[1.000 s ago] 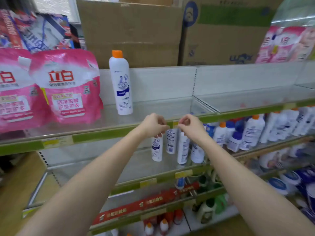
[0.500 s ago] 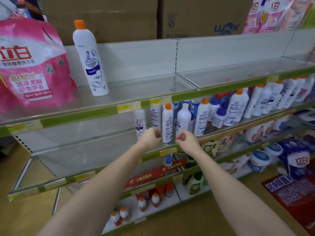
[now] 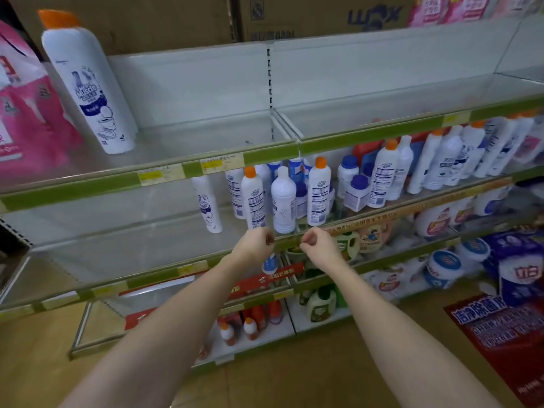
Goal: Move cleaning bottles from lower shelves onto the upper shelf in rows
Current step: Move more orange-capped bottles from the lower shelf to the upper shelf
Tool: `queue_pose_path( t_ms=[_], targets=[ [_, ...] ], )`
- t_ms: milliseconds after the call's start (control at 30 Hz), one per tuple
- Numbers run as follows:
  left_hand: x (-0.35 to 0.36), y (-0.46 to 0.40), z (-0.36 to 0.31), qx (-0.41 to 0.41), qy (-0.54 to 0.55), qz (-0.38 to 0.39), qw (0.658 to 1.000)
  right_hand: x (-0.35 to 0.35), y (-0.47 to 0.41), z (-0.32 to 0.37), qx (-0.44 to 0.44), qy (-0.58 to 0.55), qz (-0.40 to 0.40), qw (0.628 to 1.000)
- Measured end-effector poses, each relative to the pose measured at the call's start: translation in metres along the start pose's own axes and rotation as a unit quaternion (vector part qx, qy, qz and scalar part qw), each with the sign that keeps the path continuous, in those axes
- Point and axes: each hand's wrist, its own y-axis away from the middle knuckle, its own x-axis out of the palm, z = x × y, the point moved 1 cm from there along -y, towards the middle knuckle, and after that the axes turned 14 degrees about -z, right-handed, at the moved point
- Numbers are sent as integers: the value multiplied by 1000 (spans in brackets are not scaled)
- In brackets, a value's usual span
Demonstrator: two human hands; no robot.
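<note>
One white cleaning bottle with an orange cap (image 3: 88, 83) stands on the upper shelf (image 3: 206, 169) at the left. On the second shelf (image 3: 147, 275) stands a group of white bottles; an orange-capped one (image 3: 253, 198) and a white-capped one (image 3: 283, 201) are nearest the front. My left hand (image 3: 256, 244) and my right hand (image 3: 316, 244) hover side by side just below and in front of these bottles, fingers curled, holding nothing.
Pink detergent bags (image 3: 26, 119) fill the upper shelf's far left. Cardboard boxes (image 3: 294, 16) sit above the shelving. More white bottles (image 3: 447, 160) line the second shelf to the right. Lower shelves hold tubs, green jugs and small orange bottles (image 3: 250, 328).
Both hands have dropped from the upper shelf's front edge down to the second shelf's front. The view has tilted down and come closer.
</note>
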Motion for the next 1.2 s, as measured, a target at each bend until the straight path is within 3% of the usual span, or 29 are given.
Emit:
queue_pose_path(
  t_ms=[467,633,867,1000,1200],
  targets=[
    [42,-53,-53,-9,-19,23,1000,-41,-75,-33,20,-13,22,999],
    [67,-91,-65,3,30,34,999,-55,-109,-35,41,-36,8,998],
    [91,-142,-71,-46,122,-31,991,-51,-155,-37,25,-3,11,1000],
    [95,-165,-82,-72,143,-66,985,-43,-178,-40,27,17,39,999],
    [98,-186,-96,-113,188,-107,970,-44,-213,-52,-39,10,122,992]
  ],
)
